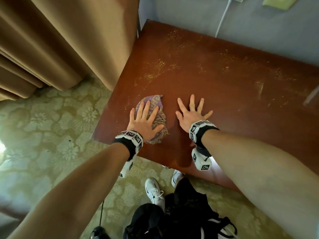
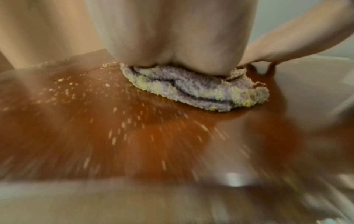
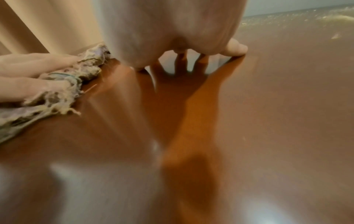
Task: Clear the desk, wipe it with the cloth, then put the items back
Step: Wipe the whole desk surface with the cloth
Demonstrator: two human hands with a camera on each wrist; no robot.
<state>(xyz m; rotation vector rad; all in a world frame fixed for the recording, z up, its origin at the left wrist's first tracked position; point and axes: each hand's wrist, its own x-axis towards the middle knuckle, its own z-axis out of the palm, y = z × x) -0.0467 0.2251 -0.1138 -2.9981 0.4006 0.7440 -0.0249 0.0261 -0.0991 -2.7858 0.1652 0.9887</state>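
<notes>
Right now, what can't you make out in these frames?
- Desk right side: cut by the head view's edge.
- Cloth middle: under the left hand.
- Pale strip at the right edge: cropped, unidentifiable.
- Near desk surface in both wrist views: motion blur.
- Right hand palm contact: unclear.

Left hand lies flat on the cloth, near the desk's front-left corner. Right hand sits flat on the desktop just to the right of the cloth, apart from it, close to the front edge. Specks are scattered behind both hands, toward the back edge. Curtain hangs off the left edge; a cable runs down the wall behind the back edge. Shoes and a bag lie on the carpet before the front edge.
</notes>
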